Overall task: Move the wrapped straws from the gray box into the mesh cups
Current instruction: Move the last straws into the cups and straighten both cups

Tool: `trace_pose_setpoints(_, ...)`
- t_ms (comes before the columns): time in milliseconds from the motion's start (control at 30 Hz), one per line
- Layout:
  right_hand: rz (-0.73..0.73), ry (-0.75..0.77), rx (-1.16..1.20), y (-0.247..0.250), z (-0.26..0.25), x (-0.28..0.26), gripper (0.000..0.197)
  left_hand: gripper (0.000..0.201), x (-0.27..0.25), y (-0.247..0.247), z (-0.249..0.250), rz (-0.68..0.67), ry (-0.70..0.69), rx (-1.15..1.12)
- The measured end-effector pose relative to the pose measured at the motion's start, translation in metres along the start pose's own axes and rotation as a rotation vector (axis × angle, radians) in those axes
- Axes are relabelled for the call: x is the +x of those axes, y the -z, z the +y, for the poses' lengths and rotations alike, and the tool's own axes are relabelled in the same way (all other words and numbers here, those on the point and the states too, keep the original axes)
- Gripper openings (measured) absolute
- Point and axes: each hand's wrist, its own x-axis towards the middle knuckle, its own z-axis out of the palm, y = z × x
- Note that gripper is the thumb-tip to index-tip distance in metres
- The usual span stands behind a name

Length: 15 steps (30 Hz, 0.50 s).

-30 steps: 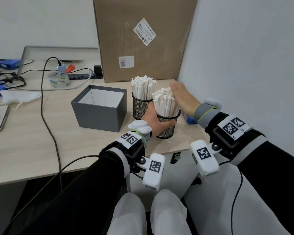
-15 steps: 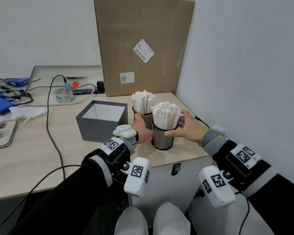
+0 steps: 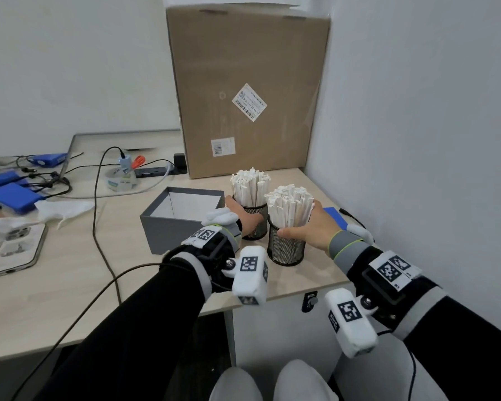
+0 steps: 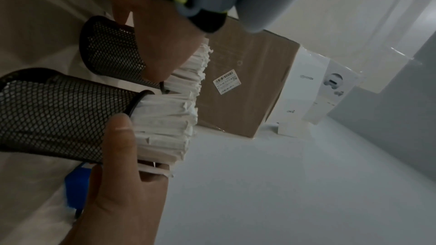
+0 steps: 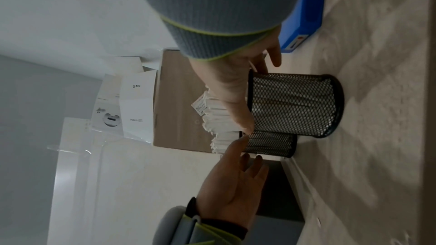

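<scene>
Two black mesh cups stand side by side on the desk [image 3: 70, 285], both packed with white wrapped straws. My left hand [image 3: 245, 219] grips the far cup [image 3: 258, 215], whose straws [image 3: 250, 186] stick up above it. My right hand [image 3: 310, 227] grips the near cup [image 3: 285, 250] at its rim, thumb across the front, under its straws [image 3: 289, 202]. The gray box [image 3: 168, 230] sits open just left of the cups, and no straws show inside. In the wrist views, the left hand [image 4: 160, 47] holds the far cup [image 4: 111, 51] and the right hand [image 5: 231, 85] holds the near cup [image 5: 295, 105].
A tall cardboard box [image 3: 243, 91] stands right behind the cups, with the wall [image 3: 417, 140] close on the right. A blue pack [image 3: 334, 215] lies beside the near cup. A cable [image 3: 99, 227], a phone [image 3: 18, 250] and a tape roll [image 3: 121, 180] lie to the left.
My left hand moved from the near cup to the far cup. My right hand came down from beside the straws and took hold of the near cup.
</scene>
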Motion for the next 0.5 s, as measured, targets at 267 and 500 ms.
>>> trace_pose_setpoints(267,-0.105,-0.026,-0.112,0.006,0.002,0.019,0.094,0.105,0.017,-0.014,0.005,0.08,0.036,-0.251)
trace_pose_setpoints(500,-0.099,0.008,-0.216,0.007,0.0,0.023,0.067,0.053,0.045,-0.019,0.007,0.143,0.094,-0.091)
